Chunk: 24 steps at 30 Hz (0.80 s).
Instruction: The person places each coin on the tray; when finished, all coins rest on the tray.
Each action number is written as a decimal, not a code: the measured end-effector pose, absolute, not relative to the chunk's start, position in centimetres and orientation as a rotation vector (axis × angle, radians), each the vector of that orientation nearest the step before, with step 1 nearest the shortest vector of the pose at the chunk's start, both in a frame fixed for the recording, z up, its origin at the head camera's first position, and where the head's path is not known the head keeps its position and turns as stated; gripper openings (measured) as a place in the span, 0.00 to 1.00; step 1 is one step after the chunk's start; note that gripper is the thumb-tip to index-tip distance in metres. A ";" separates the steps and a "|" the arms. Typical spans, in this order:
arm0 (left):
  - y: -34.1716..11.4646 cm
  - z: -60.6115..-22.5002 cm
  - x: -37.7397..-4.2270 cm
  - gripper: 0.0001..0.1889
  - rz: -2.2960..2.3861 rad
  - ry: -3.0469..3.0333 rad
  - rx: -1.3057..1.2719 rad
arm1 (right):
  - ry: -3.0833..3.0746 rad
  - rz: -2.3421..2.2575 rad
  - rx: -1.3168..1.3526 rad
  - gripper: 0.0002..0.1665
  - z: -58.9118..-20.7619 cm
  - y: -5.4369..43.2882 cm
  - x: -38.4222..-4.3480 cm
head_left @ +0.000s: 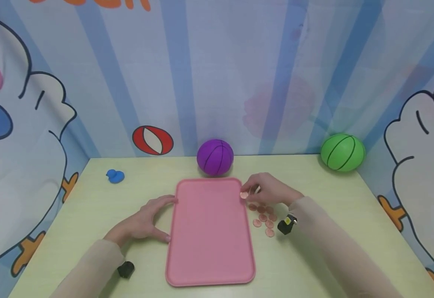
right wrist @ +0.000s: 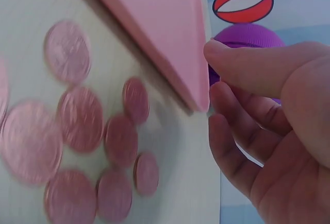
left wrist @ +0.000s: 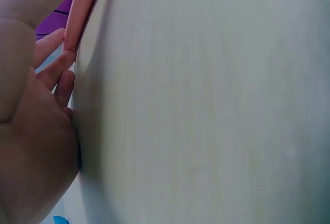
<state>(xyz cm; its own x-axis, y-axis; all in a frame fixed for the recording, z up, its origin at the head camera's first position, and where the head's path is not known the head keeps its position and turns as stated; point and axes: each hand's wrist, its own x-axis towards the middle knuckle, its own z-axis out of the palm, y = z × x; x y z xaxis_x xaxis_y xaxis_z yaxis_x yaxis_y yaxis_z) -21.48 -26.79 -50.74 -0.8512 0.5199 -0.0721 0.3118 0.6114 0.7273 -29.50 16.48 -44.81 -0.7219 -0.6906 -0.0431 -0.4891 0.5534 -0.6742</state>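
Observation:
A shallow pink tray [head_left: 211, 236] lies lengthwise on the table. At its left edge is my left hand [head_left: 145, 219], with fingers and thumb spread and their tips touching the rim. My right hand [head_left: 267, 188] pinches a copper-coloured coin [head_left: 244, 195] over the tray's upper right rim. In the right wrist view, the thumb and fingers [right wrist: 247, 62] come together near the tray's corner, and the pinched coin cannot be made out there. Several loose copper coins [head_left: 261, 210] lie on the table just right of the tray, below my right hand.
Behind the tray a purple ball [head_left: 215, 157] stands against the printed backdrop. A green ball [head_left: 342, 152] sits at the back right corner. Toward the back left of the table [head_left: 149, 174] is a small blue duck [head_left: 115, 176]. Dark wrist devices [head_left: 126, 269] hang under both sleeves.

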 end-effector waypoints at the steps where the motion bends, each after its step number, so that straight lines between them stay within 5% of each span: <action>1: -26.8 -50.7 -21.5 0.60 1.077 2.562 0.669 | 2.495 -0.938 -1.001 0.14 -44.7 16.0 -29.5; 24: -26.7 -50.9 -21.5 0.59 1.086 2.584 0.710 | 2.598 -0.818 -1.082 0.11 -46.6 6.1 -29.7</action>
